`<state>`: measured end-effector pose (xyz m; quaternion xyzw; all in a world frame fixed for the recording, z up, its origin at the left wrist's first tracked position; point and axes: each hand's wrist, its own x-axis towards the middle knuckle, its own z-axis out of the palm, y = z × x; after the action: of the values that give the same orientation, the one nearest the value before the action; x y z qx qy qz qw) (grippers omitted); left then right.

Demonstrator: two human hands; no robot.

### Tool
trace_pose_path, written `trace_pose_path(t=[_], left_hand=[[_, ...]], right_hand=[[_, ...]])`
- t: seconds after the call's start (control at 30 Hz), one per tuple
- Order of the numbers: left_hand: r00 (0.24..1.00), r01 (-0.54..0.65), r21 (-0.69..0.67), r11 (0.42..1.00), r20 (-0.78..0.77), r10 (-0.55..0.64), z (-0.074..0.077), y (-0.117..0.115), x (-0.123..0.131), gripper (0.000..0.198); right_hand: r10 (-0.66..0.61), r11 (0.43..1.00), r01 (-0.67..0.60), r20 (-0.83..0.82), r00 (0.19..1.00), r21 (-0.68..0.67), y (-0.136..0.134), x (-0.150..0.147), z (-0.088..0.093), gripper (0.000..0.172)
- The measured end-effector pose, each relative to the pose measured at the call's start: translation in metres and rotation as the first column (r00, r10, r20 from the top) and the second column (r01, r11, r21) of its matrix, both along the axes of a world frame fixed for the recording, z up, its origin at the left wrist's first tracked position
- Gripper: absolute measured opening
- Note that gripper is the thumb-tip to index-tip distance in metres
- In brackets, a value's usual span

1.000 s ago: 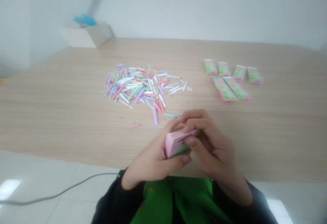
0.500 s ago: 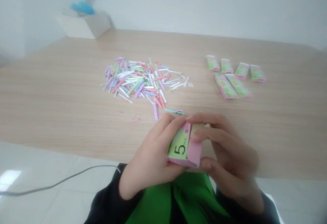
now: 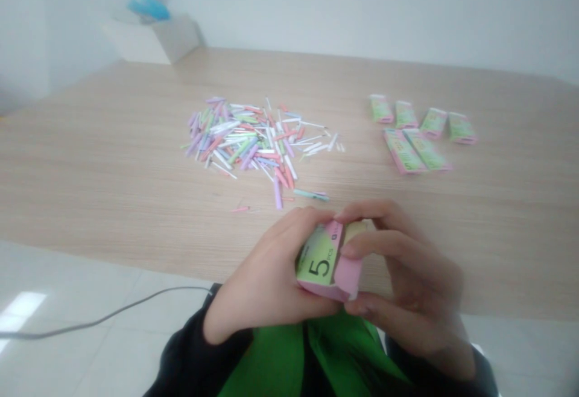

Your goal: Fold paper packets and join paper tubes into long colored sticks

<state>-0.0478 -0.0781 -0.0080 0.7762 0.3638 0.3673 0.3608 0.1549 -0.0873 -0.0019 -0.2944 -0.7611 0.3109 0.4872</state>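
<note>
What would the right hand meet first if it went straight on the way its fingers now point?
The right hand would meet the pink-and-green 5 pcs box first: its fingers already touch it.

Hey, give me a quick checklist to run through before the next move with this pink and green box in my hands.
Grip on the pink-and-green box, held between the left hand and right hand: ok.
Whether the box's upper end is open, since the pale patch there is partly hidden by the fingers: cannot tell.
What is inside the box: cannot tell.
Six other boxes lying flat, apart from the heap of pastel sticks: ok.
Loose pink stick and mint stick, lying off the heap on the wooden table: not ok.
</note>
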Motion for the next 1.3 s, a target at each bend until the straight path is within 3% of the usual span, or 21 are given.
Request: trace_pose_path(t=[0.1,0.23,0.4,0.53,0.67,0.8,0.97,1.1,1.2,1.3], left_hand=[[1.000,0.000,0.014,1.000,0.008,0.000,-0.001,0.001,0.001,0.061],[1.000,-0.004,0.078,0.997,0.001,0.004,-0.007,0.003,0.001,0.046],[0.999,-0.018,0.143,0.989,-0.040,0.024,-0.007,0.005,-0.002,0.052],[0.995,0.007,0.101,0.995,-0.102,0.004,-0.001,0.005,-0.001,0.050],[0.991,-0.034,0.150,0.988,-0.122,0.053,0.003,0.002,0.001,0.050],[0.971,-0.132,0.235,0.963,-0.162,0.173,0.006,-0.001,0.003,0.046],[0.907,-0.239,0.373,0.896,-0.243,0.343,0.002,-0.004,0.010,0.041],[0.886,-0.291,0.383,0.877,-0.238,0.399,0.000,-0.007,0.011,0.052],[0.884,-0.303,0.394,0.868,-0.223,0.410,-0.001,-0.008,0.009,0.064],[0.865,-0.370,0.415,0.831,-0.173,0.471,-0.001,-0.007,0.008,0.061]], right_hand=[[-0.001,0.999,0.000,0.031,1.000,0.035,0.003,-0.002,0.001,0.031],[-0.050,0.994,0.030,0.202,0.978,0.101,0.002,-0.008,0.003,0.030],[-0.084,0.980,0.018,0.330,0.940,0.199,-0.006,-0.008,0.001,0.048],[-0.060,0.987,0.015,0.276,0.959,0.162,-0.011,-0.002,0.002,0.044],[-0.021,0.996,-0.001,0.263,0.965,0.084,-0.013,-0.002,0.009,0.040],[0.005,0.999,-0.013,0.219,0.976,0.034,-0.011,-0.005,0.008,0.038],[0.058,0.998,-0.057,0.023,0.998,-0.020,-0.004,-0.010,-0.002,0.032],[-0.018,0.997,0.016,-0.025,1.000,-0.078,-0.001,-0.017,-0.006,0.039],[-0.068,0.986,0.053,-0.094,0.993,-0.158,0.000,-0.021,-0.007,0.057],[-0.104,0.979,0.065,-0.198,0.975,-0.192,0.000,-0.023,-0.007,0.065]])
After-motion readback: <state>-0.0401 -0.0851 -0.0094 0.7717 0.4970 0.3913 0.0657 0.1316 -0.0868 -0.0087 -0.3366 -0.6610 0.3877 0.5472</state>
